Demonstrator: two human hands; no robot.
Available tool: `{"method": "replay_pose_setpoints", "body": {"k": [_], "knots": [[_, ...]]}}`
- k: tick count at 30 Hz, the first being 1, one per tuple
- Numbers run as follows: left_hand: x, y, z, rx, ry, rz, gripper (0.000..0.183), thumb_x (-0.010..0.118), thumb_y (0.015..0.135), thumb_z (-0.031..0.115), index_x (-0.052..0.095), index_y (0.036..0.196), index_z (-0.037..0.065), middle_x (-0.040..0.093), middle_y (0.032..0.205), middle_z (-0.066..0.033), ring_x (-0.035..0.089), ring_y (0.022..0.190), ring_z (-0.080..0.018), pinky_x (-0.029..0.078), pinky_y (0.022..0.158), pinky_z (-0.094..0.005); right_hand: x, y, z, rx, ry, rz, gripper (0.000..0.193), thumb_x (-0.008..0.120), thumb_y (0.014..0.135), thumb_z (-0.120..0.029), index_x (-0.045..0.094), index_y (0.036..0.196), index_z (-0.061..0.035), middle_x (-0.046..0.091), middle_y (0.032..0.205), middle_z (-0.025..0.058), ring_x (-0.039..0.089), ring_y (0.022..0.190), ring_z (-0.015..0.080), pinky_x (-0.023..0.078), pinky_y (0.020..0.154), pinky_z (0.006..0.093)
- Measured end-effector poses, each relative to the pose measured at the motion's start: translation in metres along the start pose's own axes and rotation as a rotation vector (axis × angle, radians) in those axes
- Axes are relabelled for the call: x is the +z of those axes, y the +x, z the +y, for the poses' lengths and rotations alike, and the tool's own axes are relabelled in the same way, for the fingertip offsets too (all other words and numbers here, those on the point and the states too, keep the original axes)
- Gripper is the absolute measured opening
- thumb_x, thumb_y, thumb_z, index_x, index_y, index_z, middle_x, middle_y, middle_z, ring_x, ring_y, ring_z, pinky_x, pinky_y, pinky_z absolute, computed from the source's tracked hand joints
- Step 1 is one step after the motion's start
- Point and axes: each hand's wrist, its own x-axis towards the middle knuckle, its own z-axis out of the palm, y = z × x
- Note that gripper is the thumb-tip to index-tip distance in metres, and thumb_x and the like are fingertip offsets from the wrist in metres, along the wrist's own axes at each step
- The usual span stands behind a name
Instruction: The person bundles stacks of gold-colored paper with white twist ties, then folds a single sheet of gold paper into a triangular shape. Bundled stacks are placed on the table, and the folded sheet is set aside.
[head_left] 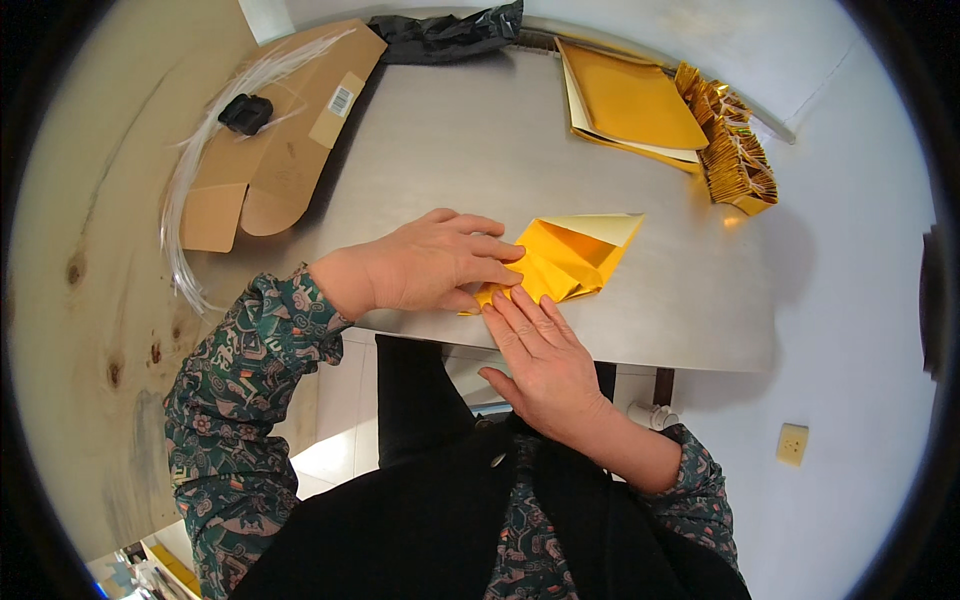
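Observation:
A partly folded sheet of gold paper (570, 255) lies near the front edge of the metal table, its pale inner side showing along the top right flap. My left hand (430, 265) rests over its left end, fingers stretched across the paper. From below, my right hand (550, 365) lays its straight fingertips on the lower left edge of the fold, the thumb held out to the side. The two hands nearly meet at that corner. What lies under the left fingers is hidden.
A stack of gold paper sheets (635, 100) lies at the back right, beside bundled folded gold pieces (735, 155). At the left, a cardboard box (290, 130) carries white strands (190, 200) and a small black object (245, 114). Black plastic (450, 35) sits at the back edge.

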Motion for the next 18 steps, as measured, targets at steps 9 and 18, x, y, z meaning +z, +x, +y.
{"method": "replay_pose_setpoints", "body": {"k": [9,18], "knots": [[0.001,-0.002,-0.001,0.019,0.015,0.016,0.052,0.077,0.089,0.022,0.067,0.14,0.021,0.053,0.157,-0.0028,0.041,0.15,-0.029,0.034,0.12,-0.0501,-0.007,-0.005,0.003,0.041,-0.058,-0.003,0.074,0.081,0.087,-0.026,0.052,0.148,0.0022,0.055,0.151,0.0201,0.046,0.147,0.0342,0.031,0.124,0.0515],[0.002,-0.002,-0.001,0.014,0.018,0.023,0.048,0.076,0.091,0.023,0.067,0.138,0.023,0.054,0.157,-0.0025,0.041,0.15,-0.0288,0.035,0.119,-0.05,-0.039,-0.031,0.024,0.149,-0.208,-0.059,0.073,0.079,0.088,-0.026,0.051,0.149,0.0012,0.054,0.153,0.0184,0.048,0.145,0.0329,0.025,0.126,0.0535]]}}
